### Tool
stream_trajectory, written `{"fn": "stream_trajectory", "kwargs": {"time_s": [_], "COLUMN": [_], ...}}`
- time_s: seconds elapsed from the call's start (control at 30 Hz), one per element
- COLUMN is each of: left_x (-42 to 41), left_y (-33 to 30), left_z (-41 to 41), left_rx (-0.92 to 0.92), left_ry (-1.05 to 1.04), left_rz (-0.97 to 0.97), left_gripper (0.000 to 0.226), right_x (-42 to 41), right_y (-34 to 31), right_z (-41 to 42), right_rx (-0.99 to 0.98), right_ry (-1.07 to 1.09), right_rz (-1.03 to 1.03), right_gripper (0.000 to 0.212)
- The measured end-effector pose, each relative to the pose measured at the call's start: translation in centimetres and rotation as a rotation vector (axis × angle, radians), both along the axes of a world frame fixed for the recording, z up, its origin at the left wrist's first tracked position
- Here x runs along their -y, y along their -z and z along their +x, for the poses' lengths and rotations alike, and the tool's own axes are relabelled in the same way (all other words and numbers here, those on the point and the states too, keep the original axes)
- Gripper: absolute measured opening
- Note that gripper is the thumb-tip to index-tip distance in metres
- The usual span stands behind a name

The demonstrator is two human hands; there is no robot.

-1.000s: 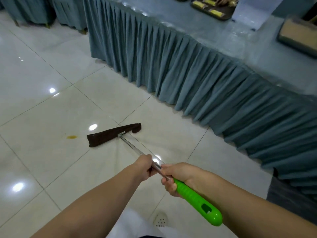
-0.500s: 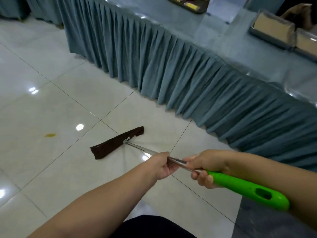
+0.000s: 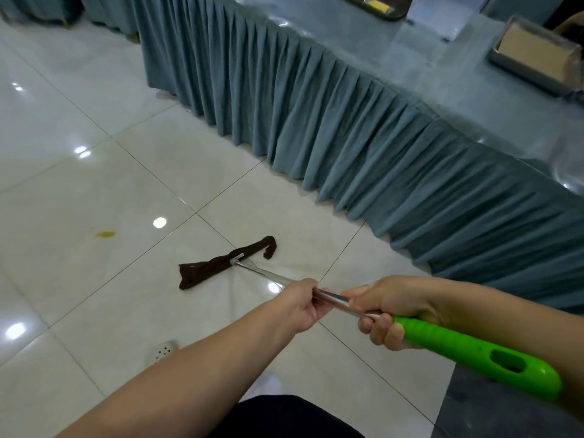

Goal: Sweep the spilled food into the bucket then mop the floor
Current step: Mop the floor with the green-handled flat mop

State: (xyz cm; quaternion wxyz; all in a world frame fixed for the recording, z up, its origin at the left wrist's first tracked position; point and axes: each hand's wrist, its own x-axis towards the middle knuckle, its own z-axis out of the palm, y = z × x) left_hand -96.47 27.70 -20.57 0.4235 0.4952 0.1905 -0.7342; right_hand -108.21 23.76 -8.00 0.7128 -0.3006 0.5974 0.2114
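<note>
Hands: the left hand (image 3: 301, 306) grips the steel shaft (image 3: 271, 277) at lower centre of the frame; the right hand (image 3: 387, 308) is wrapped round the same shaft where it meets the green handle (image 3: 480, 350), at lower right.
Mop: its dark brown cloth head (image 3: 221, 263) lies flat on the white tiled floor (image 3: 94, 191) at mid-frame, one end curled back on itself.
Stain: a small yellowish smear (image 3: 106, 234) sits at centre left, apart from the mop head.
Step in hand: mopping, by the look of it; no bucket or loose food shows in view.
Doing it well: the head likely needs to travel toward the left of the frame to cover the smear, kept flat, with the curled end straightened so the whole cloth wipes.
Around: a tabletop (image 3: 442, 67) with a pleated teal skirt (image 3: 347, 137) runs from top centre to the right edge, carrying a metal tray (image 3: 534, 58) and a dark tray (image 3: 373, 6); a white perforated shoe (image 3: 161, 352) shows at lower left.
In the way: the skirt hem hangs near the mop head and could catch on a swing toward the right of the frame.
</note>
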Motion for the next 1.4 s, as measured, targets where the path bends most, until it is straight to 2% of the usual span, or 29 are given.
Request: {"fn": "stream_trajectory", "kwargs": {"time_s": [0.17, 0.33, 0.57, 0.73, 0.87, 1.0, 1.1, 1.4], "left_x": [0.8, 2.4, 2.7, 1.9, 1.0, -0.5, -2.3, -7.7], "left_y": [1.0, 2.9, 5.7, 5.9, 5.7, 5.4, 5.2, 4.0], "left_z": [2.1, 4.9, 13.1, 17.7, 18.3, 17.2, 16.3, 17.6], "left_rx": [0.058, 0.089, 0.25, 0.294, 0.288, 0.267, 0.271, 0.286], "left_ry": [-0.035, -0.125, -0.186, -0.232, -0.244, -0.266, -0.287, -0.452], "left_rz": [-0.022, -0.016, 0.02, 0.052, 0.046, 0.041, 0.059, 0.115], "left_gripper": [0.017, 0.019, 0.022, 0.024, 0.023, 0.013, 0.017, 0.026], "right_x": [1.1, 2.5, 1.8, 0.7, 0.5, 0.4, -0.4, -3.9], "right_y": [1.6, 3.9, 7.8, 8.6, 8.0, 7.1, 6.8, 5.9], "right_z": [2.4, 5.6, 14.2, 19.5, 20.2, 18.9, 18.3, 21.0], "right_rx": [0.002, 0.037, 0.094, 0.091, 0.067, 0.075, 0.074, 0.092], "right_ry": [-0.13, -0.158, -0.028, -0.012, -0.078, -0.165, -0.242, -0.455], "right_rz": [-0.085, -0.121, -0.121, -0.108, -0.09, -0.078, -0.077, -0.049], "right_gripper": [0.042, 0.046, 0.05, 0.044, 0.042, 0.043, 0.047, 0.04]}}
